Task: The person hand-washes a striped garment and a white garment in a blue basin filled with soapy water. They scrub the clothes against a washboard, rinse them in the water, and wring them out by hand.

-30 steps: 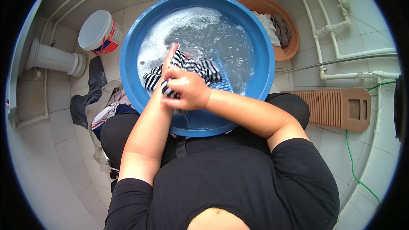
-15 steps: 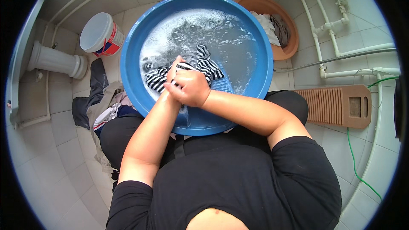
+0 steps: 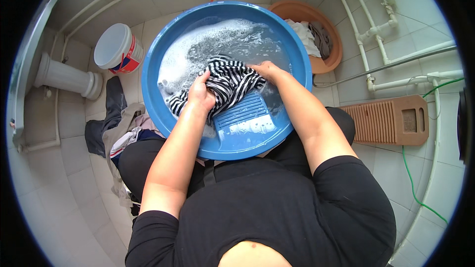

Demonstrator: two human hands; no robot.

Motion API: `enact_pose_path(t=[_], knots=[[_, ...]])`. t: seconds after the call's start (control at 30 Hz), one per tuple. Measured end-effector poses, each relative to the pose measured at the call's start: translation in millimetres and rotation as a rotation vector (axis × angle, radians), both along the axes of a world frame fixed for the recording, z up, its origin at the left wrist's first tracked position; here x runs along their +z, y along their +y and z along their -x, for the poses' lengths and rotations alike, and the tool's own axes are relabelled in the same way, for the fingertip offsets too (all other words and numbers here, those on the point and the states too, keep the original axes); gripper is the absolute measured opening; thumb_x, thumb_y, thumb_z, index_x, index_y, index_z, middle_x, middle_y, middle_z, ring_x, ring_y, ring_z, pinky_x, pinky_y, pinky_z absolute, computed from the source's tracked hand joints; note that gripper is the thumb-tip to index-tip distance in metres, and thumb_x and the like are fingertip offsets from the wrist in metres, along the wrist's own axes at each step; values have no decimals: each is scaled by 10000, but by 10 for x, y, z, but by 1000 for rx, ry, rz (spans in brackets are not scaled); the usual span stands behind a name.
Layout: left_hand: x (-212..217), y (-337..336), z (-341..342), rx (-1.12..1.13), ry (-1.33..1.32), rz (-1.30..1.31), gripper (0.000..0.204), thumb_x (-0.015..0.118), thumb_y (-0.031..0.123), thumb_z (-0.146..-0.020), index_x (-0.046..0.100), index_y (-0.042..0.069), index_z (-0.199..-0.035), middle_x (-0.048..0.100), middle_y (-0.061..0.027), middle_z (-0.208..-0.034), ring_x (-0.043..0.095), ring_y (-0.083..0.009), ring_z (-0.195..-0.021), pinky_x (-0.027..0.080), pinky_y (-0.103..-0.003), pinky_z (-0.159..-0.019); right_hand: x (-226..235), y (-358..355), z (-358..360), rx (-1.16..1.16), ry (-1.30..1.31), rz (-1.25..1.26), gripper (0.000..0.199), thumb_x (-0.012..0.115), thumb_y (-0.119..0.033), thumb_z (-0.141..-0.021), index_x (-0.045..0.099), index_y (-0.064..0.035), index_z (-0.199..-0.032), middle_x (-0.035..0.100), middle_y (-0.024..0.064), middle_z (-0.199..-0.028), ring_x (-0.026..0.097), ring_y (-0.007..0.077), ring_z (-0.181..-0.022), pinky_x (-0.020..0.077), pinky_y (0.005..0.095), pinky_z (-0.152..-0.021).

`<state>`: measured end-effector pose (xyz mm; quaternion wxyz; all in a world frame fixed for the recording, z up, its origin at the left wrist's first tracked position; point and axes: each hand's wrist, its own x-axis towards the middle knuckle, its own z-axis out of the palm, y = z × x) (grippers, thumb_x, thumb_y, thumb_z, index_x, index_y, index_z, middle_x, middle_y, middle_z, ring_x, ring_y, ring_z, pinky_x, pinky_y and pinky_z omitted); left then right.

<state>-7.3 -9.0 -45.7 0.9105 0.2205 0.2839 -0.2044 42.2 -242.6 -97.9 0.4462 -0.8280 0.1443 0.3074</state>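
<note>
A black-and-white striped garment is bunched up in a big blue washtub of soapy water. My left hand grips the cloth on its left side, thumb on top. On the right, my right hand pinches the garment's edge by the water. Part of the cloth hangs down into the suds at the left. Just below the garment, the tub's built-in ribbed washboard shows, wet and partly covered by the cloth.
A brown washboard lies at the right near a green hose. Behind the tub stands an orange-brown basin with clothes. A white bucket and a clothes pile are at the left. White pipes line the walls.
My hands were clasped together over the tub's near left; now they are apart. The right hand has moved right and away from me, and the garment is spread between both hands, uncovering the ribbed board.
</note>
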Motion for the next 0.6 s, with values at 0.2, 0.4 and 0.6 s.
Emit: enact_pose_path(t=[0.2,0.4,0.6], knots=[[107,-107,29,30,-131,-12,225,404,165,-918,507,18,-1053,583,-137,-1053,568,-259,-991,452,-405,-904,368,498,238,105,-892,128,346,666,-381,-724,650,-41,-788,530,107,-1139,536,256,-995,445,335,-821],[-136,174,103,-120,-357,159,325,453,300,-904,500,91,-1148,588,-115,-856,593,-209,-807,498,-377,-736,1184,1309,941,451,-1092,-208,250,695,-254,-690,545,-55,-674,553,87,-957,563,267,-842,464,337,-687],[60,-59,271,-51,-293,-266,277,414,303,-918,550,111,-1064,589,-50,-786,575,-164,-766,477,-341,-681,867,1268,811,324,-1392,-4,229,647,-321,-698,563,-114,-648,588,88,-745,583,280,-657,462,375,-558]])
